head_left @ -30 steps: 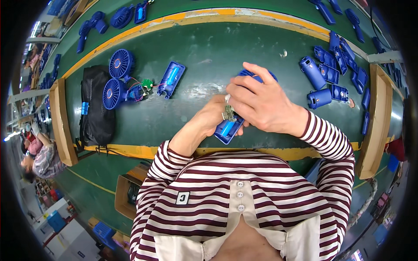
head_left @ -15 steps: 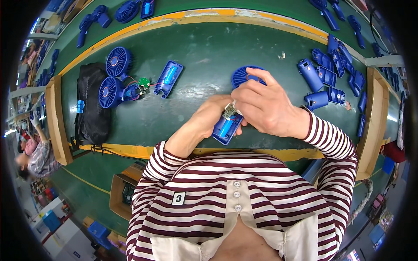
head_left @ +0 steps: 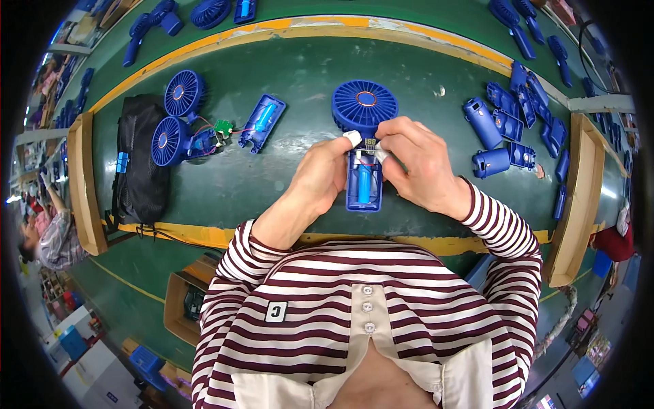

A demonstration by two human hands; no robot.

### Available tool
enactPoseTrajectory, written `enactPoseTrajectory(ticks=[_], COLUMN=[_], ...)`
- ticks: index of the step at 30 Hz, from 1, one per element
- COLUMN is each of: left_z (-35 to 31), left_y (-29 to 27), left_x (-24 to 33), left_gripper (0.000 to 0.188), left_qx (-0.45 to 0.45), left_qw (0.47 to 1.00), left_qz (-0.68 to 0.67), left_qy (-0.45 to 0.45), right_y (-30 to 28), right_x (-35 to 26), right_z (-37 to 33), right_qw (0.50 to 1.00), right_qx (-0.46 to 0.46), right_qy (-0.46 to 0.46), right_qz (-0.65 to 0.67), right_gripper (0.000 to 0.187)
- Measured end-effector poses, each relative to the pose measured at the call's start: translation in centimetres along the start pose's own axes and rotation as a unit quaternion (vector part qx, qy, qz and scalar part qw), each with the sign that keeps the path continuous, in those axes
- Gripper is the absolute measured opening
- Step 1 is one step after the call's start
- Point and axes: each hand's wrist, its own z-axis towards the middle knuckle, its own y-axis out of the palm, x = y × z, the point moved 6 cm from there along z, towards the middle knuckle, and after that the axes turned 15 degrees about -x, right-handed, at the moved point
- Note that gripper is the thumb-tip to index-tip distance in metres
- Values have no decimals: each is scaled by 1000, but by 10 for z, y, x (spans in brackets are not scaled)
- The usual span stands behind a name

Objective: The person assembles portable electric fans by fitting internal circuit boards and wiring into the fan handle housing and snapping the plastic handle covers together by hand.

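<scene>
A blue handheld fan (head_left: 366,102) lies between my hands, its round grille pointing away from me and its handle open toward me. Inside the handle shell sits a light-blue cylindrical battery (head_left: 364,185) with thin wires above it. At the neck is a small circuit board (head_left: 370,144) with a digit display. My left hand (head_left: 319,170) is closed around the left side of the neck, its white-covered thumb at the board's edge. My right hand (head_left: 424,165) pinches the board's right side, its thumb tip also covered in white. The undersides of the fingers are hidden.
Left are two fan heads (head_left: 170,141) wired to a green circuit board (head_left: 223,127), an open battery shell (head_left: 262,123) and a black bag (head_left: 142,160). Several blue handle shells (head_left: 485,123) lie right. Cardboard trays (head_left: 576,198) edge the bench; more fans lie beyond the yellow strip.
The fan has turned upright and now shows its whole grille. The board has gone from raised and tilted to lying at the neck. My right hand has uncovered the grille and moved lower.
</scene>
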Motion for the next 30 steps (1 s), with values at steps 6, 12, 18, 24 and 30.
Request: enactPoseTrajectory(ticks=[6, 12, 18, 24, 30], left_z=[2, 1, 0, 0, -1], left_y=[0, 0, 1, -2, -1], left_x=[-1, 0, 1, 0, 1], left_gripper=[23, 25, 26, 24, 23], left_qx=[-34, -37, -43, -23, -36], left_qw=[998, 998, 997, 999, 998], left_qz=[-36, -45, -60, -48, -45], left_qy=[25, 7, 15, 11, 8], right_y=[3, 5, 7, 8, 8], right_x=[5, 8, 8, 6, 6], right_z=[0, 3, 4, 3, 4], right_qw=[1000, 999, 998, 999, 999], right_qx=[-12, -37, -49, -44, -42], right_qy=[5, -13, -21, -25, -29], right_qz=[-6, 18, 31, 14, 4], right_gripper=[13, 15, 16, 18, 20])
